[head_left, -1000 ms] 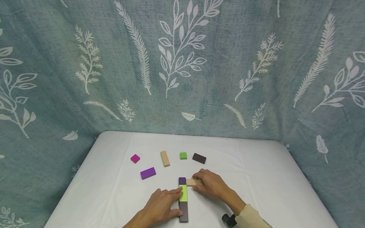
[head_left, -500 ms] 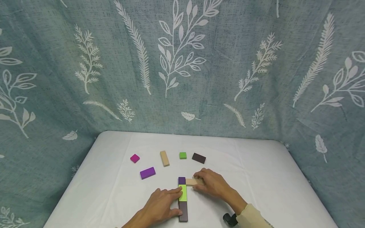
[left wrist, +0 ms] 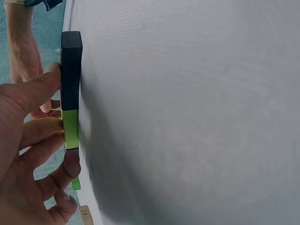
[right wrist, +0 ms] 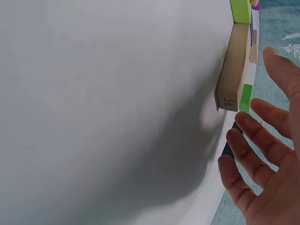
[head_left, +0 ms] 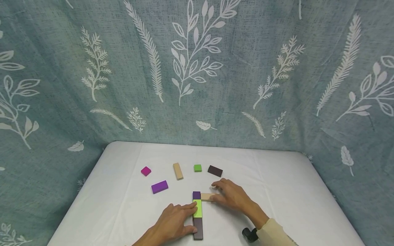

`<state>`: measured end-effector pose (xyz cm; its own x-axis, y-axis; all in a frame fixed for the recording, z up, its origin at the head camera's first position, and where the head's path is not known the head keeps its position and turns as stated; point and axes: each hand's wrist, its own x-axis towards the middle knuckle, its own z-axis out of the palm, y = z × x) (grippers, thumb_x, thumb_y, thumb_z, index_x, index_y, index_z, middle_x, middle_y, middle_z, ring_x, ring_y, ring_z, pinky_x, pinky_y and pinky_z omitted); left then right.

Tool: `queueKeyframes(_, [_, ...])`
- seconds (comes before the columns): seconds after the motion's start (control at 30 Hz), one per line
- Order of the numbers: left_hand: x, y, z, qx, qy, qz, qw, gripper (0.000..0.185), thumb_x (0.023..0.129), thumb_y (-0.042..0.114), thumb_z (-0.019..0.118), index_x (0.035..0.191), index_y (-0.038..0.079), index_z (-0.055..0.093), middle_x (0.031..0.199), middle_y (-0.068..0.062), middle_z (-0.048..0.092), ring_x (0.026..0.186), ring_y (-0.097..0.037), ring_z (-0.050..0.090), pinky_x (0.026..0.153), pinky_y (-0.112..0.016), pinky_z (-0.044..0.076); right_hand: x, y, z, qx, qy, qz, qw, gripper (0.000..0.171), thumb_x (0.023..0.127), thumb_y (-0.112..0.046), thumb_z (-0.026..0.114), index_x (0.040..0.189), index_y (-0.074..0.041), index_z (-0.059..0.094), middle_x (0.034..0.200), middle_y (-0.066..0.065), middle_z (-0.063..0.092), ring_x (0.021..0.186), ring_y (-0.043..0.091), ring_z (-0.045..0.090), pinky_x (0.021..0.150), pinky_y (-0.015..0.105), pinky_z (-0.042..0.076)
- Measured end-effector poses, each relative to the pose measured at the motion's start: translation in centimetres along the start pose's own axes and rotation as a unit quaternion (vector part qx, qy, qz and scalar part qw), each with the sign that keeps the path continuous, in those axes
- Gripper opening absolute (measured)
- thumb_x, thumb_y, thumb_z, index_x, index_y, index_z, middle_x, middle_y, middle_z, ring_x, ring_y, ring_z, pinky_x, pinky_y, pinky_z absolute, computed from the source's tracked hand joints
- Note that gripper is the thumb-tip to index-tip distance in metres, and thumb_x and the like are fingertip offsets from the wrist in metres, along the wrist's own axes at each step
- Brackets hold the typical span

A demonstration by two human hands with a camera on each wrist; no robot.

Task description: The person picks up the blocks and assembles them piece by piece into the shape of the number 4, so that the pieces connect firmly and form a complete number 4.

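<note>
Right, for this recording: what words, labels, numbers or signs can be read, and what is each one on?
"54", sideways, somewhat blurred: on the end of the loose wooden block in the left wrist view.
"56" or, the other way up, "95", too blurred to be sure: on the end of the joined wooden block near the right hand.
No readable text on the coloured blocks or leaf-print cloth.
</note>
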<state>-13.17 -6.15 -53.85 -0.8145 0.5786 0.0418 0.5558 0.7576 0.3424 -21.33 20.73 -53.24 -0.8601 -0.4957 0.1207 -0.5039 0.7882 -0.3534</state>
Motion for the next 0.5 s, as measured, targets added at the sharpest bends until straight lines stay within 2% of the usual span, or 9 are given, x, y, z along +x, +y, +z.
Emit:
queueKeyframes(0.23, [0.1,0.2,-0.1,-0.010,-0.015,-0.012,0.9998,0.066,0.084,0.056,0.075,0.138,0.019,0.065,0.149,0.009,0.053,0.118,-0.024,0.063,0.097,-0.062,0.045,0.4,0.7,-0.1,0.013,0.009,0.026,1.000,0.053,0.088,-0.048,0.076,0.127,-0.015,0.066,0.113,0.000,0.065,0.105,0.019,0.061,0.083,0.045,0.053])
queueKeyframes(0.5, [0.0,0.2,-0.1,-0.009,-0.007,-0.011,0.9999,0.066,0.083,0.055,0.076,0.136,0.018,0.066,0.148,0.009,0.054,0.117,-0.025,0.064,0.096,-0.063,0.045,0.8,1.9,-0.1,-0.001,0.028,0.082,0.996,0.056,0.085,-0.045,0.080,0.129,-0.015,0.064,0.111,0.000,0.064,0.102,0.016,0.061,0.082,0.043,0.053])
